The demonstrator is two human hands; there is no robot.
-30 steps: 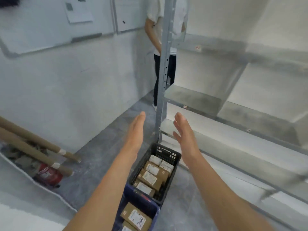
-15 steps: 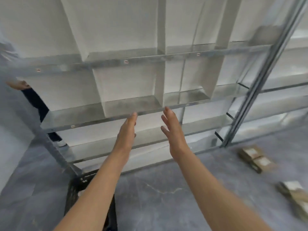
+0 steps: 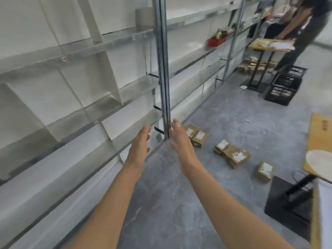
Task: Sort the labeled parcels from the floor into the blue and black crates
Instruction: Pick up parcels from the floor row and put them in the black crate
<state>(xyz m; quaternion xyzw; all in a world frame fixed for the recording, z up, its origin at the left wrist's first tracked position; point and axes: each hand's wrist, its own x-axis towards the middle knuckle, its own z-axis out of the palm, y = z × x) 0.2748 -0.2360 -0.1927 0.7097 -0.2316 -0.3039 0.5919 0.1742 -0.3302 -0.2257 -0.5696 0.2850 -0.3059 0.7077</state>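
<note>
From the head camera, both arms reach forward over the grey floor. The left hand and the right hand are held side by side with a gap between them, palms turned toward each other, fingers spread and slack; neither hand grips anything.

Just beyond the fingertips stands the metal upright of a shelving rack, whose shelves run away to the left of the left hand.

The labeled parcels lie on the floor to the right of the right hand. Nearest it is a pair of brown parcels lying touching each other, just beside the right hand's fingers. Farther right is a small heap of parcels, some overlapping. A single parcel lies apart, farther right again.

A black crate stands on the floor well beyond the hands, to the upper right, near another person who stands at a desk. At the far right edge, a wooden desk bears a pale round object, too blurred to name.
</note>
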